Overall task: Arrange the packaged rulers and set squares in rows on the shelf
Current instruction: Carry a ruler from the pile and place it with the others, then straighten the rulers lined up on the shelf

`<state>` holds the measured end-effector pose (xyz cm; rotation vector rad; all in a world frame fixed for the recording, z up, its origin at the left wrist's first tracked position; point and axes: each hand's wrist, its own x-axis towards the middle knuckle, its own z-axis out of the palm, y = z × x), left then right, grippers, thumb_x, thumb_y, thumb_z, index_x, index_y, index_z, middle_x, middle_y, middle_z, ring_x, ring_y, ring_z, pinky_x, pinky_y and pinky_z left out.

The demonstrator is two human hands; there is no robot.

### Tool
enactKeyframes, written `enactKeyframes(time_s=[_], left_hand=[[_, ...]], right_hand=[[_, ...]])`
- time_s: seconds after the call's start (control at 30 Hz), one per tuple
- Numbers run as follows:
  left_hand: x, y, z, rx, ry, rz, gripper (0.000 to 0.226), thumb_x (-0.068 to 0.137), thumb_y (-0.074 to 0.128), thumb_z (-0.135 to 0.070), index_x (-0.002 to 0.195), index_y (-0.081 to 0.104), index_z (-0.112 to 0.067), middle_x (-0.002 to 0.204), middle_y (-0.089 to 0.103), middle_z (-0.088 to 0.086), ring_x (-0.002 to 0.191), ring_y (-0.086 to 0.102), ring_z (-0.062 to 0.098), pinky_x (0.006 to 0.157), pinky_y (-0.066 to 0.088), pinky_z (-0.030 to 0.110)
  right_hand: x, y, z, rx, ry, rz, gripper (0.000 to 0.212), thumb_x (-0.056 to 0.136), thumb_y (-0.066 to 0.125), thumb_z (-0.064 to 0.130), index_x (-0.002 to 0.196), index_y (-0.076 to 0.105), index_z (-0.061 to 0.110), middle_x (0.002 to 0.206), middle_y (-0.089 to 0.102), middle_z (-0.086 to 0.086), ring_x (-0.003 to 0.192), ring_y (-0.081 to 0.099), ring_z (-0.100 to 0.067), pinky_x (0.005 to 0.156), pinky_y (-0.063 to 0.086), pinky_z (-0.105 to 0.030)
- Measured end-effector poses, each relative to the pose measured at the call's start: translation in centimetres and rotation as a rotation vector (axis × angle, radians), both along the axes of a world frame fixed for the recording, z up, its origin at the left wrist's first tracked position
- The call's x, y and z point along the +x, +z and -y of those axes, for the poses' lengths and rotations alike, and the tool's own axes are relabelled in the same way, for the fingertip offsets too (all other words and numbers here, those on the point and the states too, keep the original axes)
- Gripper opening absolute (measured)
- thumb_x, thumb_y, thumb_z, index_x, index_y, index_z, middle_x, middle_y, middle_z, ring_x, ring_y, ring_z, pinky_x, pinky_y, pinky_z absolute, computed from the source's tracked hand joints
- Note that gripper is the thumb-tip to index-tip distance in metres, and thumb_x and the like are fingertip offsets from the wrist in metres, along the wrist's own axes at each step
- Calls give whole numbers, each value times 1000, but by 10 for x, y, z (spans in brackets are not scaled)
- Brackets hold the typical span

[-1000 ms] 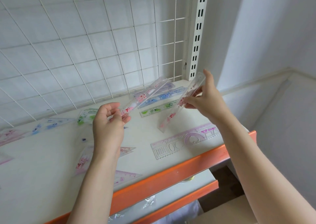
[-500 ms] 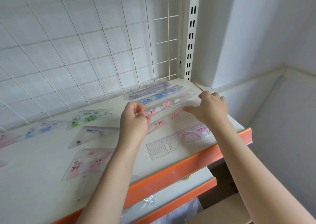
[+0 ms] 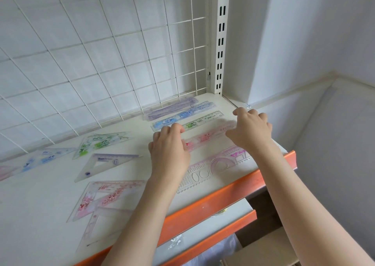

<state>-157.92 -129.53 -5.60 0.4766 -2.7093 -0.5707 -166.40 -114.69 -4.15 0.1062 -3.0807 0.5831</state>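
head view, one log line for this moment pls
step: lay pink ruler in ruler row | left hand: on its left end | right hand: on its right end | ruler: flat on shelf, in front of green ruler

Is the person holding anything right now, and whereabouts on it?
Yes, a pink ruler lying on the shelf: the left hand grips its left end, the right hand its right end.
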Motion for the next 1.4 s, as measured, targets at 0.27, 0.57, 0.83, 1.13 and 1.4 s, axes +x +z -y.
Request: enactKeyframes(time_s=[0.27,0.57,0.83,1.13,1.4], left_hand=[[30,9,25,-228,32,1,26,91,52,-18,117,58,-17,119,52,4,116,42,28,90,31,37],[112,18,132,-215,325,107,26,94,44,-30,115,56,-20,116,57,2,113,48,26,89,33,35],[224,18,240,-195,505,129,28,94,43,-32,116,56,-20,115,58,2,110,50,26,86,35,35],[378,25,365,-128,657,142,30,94,46,-34,120,55,-21,122,56,1,115,47,27,90,37,36],[470,26,433,-102,613,117,31,93,49,-33,120,56,-17,119,57,2,113,50,26,89,41,38]], right_hand=[[17,13,48,-33,157,-47,43,85,54,21,127,48,16,127,46,-12,120,35,-35,96,30,-39],[81,16,166,-145,525,-109,35,90,51,26,123,55,14,118,59,-6,112,51,-26,93,40,-36],[179,12,293,-160,790,-127,33,92,50,31,120,59,14,117,61,-5,111,53,-25,95,41,-36],[320,8,422,-157,1011,-95,33,93,51,35,121,59,19,119,58,-2,115,48,-23,97,38,-35],[391,6,499,-104,1027,-37,37,93,53,34,125,56,17,123,57,-6,117,48,-26,99,39,-38]])
